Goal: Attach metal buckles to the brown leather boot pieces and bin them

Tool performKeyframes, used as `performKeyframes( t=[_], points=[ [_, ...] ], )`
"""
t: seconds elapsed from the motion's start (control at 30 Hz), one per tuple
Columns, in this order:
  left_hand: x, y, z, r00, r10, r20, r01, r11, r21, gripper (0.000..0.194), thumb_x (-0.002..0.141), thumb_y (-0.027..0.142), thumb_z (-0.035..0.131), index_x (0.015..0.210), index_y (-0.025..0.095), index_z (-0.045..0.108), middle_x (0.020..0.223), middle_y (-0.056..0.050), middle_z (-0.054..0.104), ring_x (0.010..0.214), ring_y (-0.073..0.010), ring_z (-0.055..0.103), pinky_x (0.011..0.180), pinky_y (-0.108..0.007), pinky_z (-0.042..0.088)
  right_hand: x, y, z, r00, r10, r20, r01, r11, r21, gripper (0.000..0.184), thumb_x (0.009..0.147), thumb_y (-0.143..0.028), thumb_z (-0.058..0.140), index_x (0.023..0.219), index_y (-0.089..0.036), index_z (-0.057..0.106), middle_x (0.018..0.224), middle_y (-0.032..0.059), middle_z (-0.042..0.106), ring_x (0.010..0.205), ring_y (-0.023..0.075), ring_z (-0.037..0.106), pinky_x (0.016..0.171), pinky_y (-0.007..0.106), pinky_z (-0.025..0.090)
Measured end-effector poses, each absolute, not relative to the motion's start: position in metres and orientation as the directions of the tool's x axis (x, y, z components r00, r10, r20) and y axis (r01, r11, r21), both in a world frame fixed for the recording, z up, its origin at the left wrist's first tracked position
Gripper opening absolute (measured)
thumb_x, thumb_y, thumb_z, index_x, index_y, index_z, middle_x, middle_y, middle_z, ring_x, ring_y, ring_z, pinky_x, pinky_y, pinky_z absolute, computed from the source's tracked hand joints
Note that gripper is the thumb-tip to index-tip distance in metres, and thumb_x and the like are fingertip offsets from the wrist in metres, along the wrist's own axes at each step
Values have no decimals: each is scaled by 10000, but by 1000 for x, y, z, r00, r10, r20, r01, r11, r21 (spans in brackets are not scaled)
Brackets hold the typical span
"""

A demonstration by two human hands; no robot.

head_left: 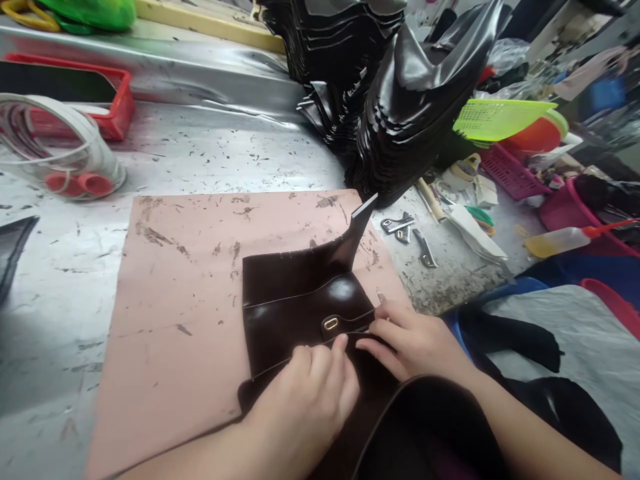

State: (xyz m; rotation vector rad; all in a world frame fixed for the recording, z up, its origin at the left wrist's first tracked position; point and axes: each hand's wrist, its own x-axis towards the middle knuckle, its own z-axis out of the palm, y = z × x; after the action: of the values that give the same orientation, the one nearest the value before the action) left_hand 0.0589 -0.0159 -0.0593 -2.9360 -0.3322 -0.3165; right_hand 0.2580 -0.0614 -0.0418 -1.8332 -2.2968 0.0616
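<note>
A dark brown, glossy leather boot upper (295,327) lies on a pink mat (170,300) in front of me. A strap with a gold oval buckle (331,324) sits flat against it. My left hand (315,383) is closed on the folded near edge of the leather, just below the buckle. My right hand (415,337) pinches the strap and edge to the right of the buckle. At the upper right, a narrow end of the leather with a pale strip (365,205) sticks up. My fingertips hide part of the seam.
Black leather pieces (410,113) are stacked high behind the mat. Loose buckled straps (424,248) lie to its right. On the left stand a clear tub (107,160) and a red basket (125,100). A bottle of yellowish liquid (557,241) is at the right.
</note>
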Motion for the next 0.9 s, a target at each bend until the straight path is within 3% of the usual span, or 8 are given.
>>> performKeyframes(
  t=[0.13, 0.23, 0.43, 0.53, 0.67, 0.77, 0.9],
  points=[
    [64, -11, -62, 941, 103, 322, 150, -981, -122, 369, 757, 285, 500, 1026, 55, 604, 1102, -172, 610, 993, -290, 525, 821, -389, 394, 270, -75, -45, -37, 986, 160, 895, 104, -433, 197, 878, -247, 474, 900, -225, 668, 717, 15, 603, 624, 106, 574, 556, 199, 456],
    [66, -10, -67, 915, 135, 381, 186, -977, -101, 317, 760, 210, 470, 1005, 54, 597, 1074, -169, 623, 965, -276, 553, 786, -364, 410, 275, -77, -50, 129, 983, 132, 787, -20, -617, 142, 844, -268, 541, 857, -225, 675, 723, 21, 630, 647, 135, 592, 597, 242, 489],
    [67, -10, -71, 911, 163, 379, 209, -975, -82, 296, 742, 218, 504, 991, 88, 597, 1090, -150, 621, 951, -263, 544, 765, -347, 437, 274, -70, -58, 332, 940, 79, 650, -167, -741, 152, 750, -282, 648, 633, -192, 614, 614, 0, 570, 541, 122, 535, 484, 232, 440],
    [72, -7, -65, 952, 128, 277, 165, -979, -116, 293, 744, 279, 552, 992, 131, 601, 1155, -132, 597, 887, -241, 542, 616, -312, 442, 273, -67, -58, 334, 940, 72, 655, -176, -735, 177, 747, -270, 647, 605, -186, 583, 598, -10, 547, 519, 109, 509, 474, 223, 423],
    [84, 0, -58, 981, 104, 164, 125, -985, -121, 320, 683, 345, 648, 949, 169, 622, 1249, -116, 539, 655, -195, 496, 407, -288, 277, 272, -67, -59, 328, 942, 76, 720, -197, -666, 147, 756, -268, 629, 649, -188, 569, 616, -10, 546, 525, 113, 504, 479, 230, 419],
    [92, 5, -56, 988, 72, 134, 87, -990, -113, 273, 707, 336, 641, 931, 181, 625, 1248, -97, 543, 632, -182, 473, 410, -281, 249, 274, -71, -62, 258, 942, 213, 847, -115, -518, 86, 767, -257, 622, 807, -188, 591, 707, 15, 590, 635, 150, 536, 589, 279, 452],
    [96, 10, -55, 988, 56, 145, 72, -991, -110, 233, 745, 304, 602, 932, 167, 622, 1210, -106, 568, 663, -187, 485, 462, -291, 317, 277, -75, -72, 2, 882, 471, 959, 132, -250, 128, 832, -175, 543, 875, -229, 652, 890, 46, 633, 831, 179, 540, 749, 330, 426]
  ],
)
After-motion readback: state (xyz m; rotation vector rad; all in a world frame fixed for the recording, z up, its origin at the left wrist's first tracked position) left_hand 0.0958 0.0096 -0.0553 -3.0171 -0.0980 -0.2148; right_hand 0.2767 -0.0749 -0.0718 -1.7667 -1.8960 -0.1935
